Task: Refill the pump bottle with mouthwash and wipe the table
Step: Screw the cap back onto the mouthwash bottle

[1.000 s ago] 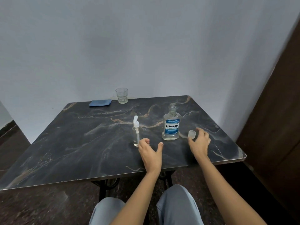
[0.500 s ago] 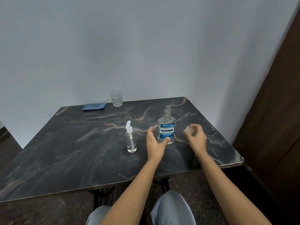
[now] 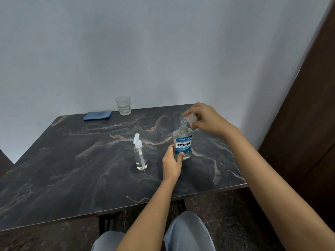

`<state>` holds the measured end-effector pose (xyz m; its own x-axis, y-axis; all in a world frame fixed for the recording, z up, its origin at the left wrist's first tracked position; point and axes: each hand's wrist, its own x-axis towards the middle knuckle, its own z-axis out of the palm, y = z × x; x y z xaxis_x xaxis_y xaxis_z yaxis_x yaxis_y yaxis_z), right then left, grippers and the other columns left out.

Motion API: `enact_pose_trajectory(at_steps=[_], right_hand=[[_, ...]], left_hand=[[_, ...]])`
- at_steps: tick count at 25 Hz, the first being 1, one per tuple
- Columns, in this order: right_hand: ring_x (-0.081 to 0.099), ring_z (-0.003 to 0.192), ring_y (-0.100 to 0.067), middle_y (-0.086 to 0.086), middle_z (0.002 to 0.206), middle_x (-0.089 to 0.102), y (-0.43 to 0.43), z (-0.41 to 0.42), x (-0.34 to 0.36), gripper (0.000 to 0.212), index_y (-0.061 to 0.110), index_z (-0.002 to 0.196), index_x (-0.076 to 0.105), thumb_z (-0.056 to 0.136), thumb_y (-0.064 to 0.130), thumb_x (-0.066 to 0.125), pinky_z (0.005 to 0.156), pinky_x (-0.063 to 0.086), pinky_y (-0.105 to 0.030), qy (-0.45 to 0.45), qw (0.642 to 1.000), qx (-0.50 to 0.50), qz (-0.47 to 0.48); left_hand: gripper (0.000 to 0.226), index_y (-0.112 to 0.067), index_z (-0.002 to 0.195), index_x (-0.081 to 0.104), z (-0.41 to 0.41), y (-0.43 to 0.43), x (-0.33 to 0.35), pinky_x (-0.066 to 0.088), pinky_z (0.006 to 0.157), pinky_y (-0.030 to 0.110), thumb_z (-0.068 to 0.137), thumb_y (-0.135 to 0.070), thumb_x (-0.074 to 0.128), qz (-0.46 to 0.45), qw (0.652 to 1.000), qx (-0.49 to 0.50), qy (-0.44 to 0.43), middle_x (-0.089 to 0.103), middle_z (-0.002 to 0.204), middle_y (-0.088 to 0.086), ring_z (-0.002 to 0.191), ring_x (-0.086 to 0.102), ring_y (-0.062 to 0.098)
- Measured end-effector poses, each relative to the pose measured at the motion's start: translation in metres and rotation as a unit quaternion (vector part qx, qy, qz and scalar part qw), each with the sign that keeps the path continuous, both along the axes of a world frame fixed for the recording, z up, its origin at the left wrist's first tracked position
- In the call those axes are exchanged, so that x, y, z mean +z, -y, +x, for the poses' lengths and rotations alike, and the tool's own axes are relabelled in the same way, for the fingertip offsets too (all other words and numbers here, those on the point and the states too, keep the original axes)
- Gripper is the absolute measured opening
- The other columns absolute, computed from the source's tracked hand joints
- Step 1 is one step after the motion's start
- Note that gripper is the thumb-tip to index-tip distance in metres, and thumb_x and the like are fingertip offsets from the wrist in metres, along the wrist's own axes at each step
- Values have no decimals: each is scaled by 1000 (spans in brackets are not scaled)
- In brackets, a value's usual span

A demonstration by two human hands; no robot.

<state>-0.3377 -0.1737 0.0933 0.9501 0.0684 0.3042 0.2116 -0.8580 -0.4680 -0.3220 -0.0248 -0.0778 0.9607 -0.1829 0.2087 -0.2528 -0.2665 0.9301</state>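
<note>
We see 2 bare hands working over a dark marble table (image 3: 76,171). The left hand (image 3: 171,163) is wrapped around the lower part of the mouthwash bottle (image 3: 183,144). Its thumb lies on the front of the blue label near the bottom, and the other fingers go around the left side and the back, so the hand is half closed in a grip on the bottle. The bottle stands upright on the table and its neck is open at the top.

The right hand (image 3: 206,120) is raised just beside and above the bottle neck. It pinches a small clear cap (image 3: 190,117) between the thumb and the first fingers, and the other fingers are curled loosely. The cap is tilted and is very near the mouth of the bottle; we cannot tell if it touches the rim.

The pump bottle (image 3: 140,154) stands upright on the table just to the left of the left hand, apart from it. It is clear, with a white pump head on top and a little clear liquid at the bottom. No hand touches it.

At the far edge of the table, near the wall, there is 1 clear glass (image 3: 123,105), and beside it on the left a folded blue cloth (image 3: 97,115) lies flat. Both are well apart from the hands.
</note>
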Motion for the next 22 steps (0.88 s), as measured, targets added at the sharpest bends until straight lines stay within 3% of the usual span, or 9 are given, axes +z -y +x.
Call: enact_pose_trajectory(at_steps=[5, 9, 15, 18, 19, 22], right_hand=[[56, 95, -13, 9, 104, 58, -14, 9, 21, 40, 23, 102, 68, 75, -6, 64, 80, 50, -24, -61, 991, 76, -93], [50, 87, -8, 12, 99, 57, -23, 14, 31, 41, 20, 100, 70, 77, -9, 54, 66, 37, -11, -86, 971, 101, -200], [50, 87, -10, 5, 102, 61, -29, 19, 37, 36, 21, 102, 70, 76, -3, 61, 59, 32, -12, -106, 955, 95, -260], [54, 76, -15, 1, 86, 63, -31, 22, 40, 16, 15, 92, 68, 77, 18, 68, 54, 35, -21, -146, 956, 61, -248], [53, 70, -17, 0, 76, 60, -33, 23, 38, 19, 11, 81, 64, 80, 30, 66, 53, 36, -24, -146, 954, 35, -259], [49, 58, -20, 1, 57, 48, -38, 29, 21, 61, 12, 56, 44, 91, 61, 37, 57, 38, -29, -107, 930, -50, -349]], left_hand=[[25, -14, 116, 54, 3, 0, -4, 48, 93, 33, 93, -19, 60, 23, 1000, 1, 16, 64, 118, 1, 108, 58, 16], [28, -16, 120, 54, 3, 0, -5, 49, 95, 36, 93, -19, 60, 21, 1000, 1, 21, 64, 118, -1, 109, 59, 16], [27, -17, 119, 53, 1, 1, -5, 50, 92, 36, 94, -22, 59, 29, 999, 9, 24, 64, 118, -1, 108, 60, 16], [25, -16, 118, 53, 0, 1, -4, 50, 89, 35, 94, -22, 59, 36, 999, 15, 30, 65, 116, 0, 105, 60, 16], [25, -17, 117, 53, -1, 1, -4, 50, 89, 34, 94, -22, 59, 37, 999, 15, 32, 65, 116, -1, 105, 60, 16], [25, -18, 117, 52, -1, 1, -4, 50, 88, 33, 94, -20, 59, 38, 999, 13, 32, 64, 115, -3, 105, 60, 15]])
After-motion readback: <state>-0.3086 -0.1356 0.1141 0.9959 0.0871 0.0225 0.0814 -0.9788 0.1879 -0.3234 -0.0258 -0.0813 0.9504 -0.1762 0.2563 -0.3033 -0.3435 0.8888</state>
